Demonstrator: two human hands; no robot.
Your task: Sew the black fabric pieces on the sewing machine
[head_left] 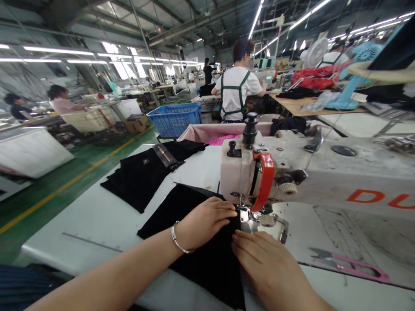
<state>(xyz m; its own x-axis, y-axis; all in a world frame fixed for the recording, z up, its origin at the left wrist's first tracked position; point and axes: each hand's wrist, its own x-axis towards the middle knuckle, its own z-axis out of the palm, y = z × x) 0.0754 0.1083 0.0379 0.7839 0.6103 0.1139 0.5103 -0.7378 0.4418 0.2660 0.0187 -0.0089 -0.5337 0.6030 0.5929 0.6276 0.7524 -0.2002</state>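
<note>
A piece of black fabric (181, 207) lies on the white sewing table (97, 216), its far edge under the presser foot (244, 214) of a white sewing machine (311, 172). My left hand (205, 220), with a silver bracelet on the wrist, rests flat on the fabric, fingers stretched toward the presser foot. My right hand (266, 261) lies flat on the fabric's right edge just in front of the foot, fingers together and extended. Both hands press the cloth; neither grips anything.
A stack of black fabric pieces (142, 175) lies on the table's far left. Pink-handled scissors (350, 263) lie at the right. A pink bin (207, 131) and a blue basket (175, 119) stand behind. Other workers sit at stations beyond; a green floor aisle runs left.
</note>
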